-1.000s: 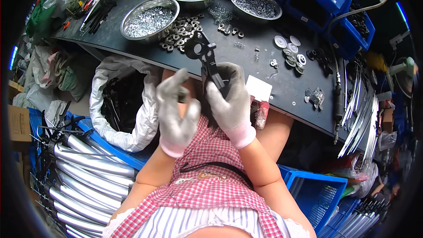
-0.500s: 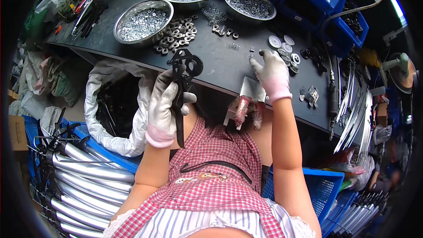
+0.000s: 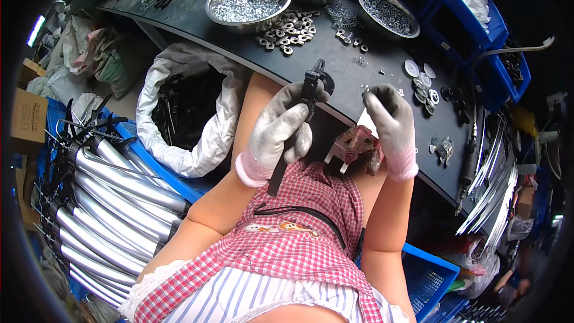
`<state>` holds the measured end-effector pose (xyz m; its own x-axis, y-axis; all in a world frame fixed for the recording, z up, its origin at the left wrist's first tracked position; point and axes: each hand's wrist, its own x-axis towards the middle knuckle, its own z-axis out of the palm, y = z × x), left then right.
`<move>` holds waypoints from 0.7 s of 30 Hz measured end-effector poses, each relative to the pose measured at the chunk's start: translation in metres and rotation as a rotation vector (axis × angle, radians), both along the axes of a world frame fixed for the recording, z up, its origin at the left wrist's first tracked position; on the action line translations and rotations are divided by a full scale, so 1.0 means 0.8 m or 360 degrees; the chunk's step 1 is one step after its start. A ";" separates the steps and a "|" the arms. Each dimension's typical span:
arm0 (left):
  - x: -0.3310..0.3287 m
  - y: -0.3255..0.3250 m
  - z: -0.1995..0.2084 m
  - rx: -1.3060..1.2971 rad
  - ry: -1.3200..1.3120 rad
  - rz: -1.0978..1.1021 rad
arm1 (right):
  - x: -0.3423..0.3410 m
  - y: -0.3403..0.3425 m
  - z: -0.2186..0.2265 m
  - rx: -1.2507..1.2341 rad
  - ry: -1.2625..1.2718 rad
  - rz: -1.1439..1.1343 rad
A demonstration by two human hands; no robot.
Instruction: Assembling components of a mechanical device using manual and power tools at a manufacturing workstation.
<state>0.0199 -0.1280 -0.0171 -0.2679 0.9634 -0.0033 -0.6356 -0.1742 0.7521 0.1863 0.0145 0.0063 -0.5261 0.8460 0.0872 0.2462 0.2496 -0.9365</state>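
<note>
My left hand (image 3: 278,125), in a white glove with a pink cuff, is closed around a black lever with a ring-shaped clamp (image 3: 314,81) at its top. The lever is held near the front edge of the bench, its long arm pointing down towards my lap. My right hand (image 3: 391,119), gloved alike, is raised just right of the clamp, thumb and fingers drawn together. Whatever they pinch is too small or hidden to name. Below the hands, a metal fixture (image 3: 347,148) with reddish wrapped parts sits at the bench edge.
On the dark bench (image 3: 197,30) stand steel bowls of small metal parts, including a near bowl (image 3: 210,15). Metal clips (image 3: 290,33) and white discs (image 3: 423,84) lie loose. A white sack (image 3: 206,155) of black parts and curved metal tubes (image 3: 113,203) are at left.
My right hand has drawn back from the small parts on the bench, towards me, and its fingers have closed. The clamp has turned more edge-on, and the view has shifted.
</note>
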 end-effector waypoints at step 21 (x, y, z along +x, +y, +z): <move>0.063 0.020 0.012 0.0554 0.1765 0.0484 | 0.027 -0.099 0.016 -0.0249 0.0839 -0.0214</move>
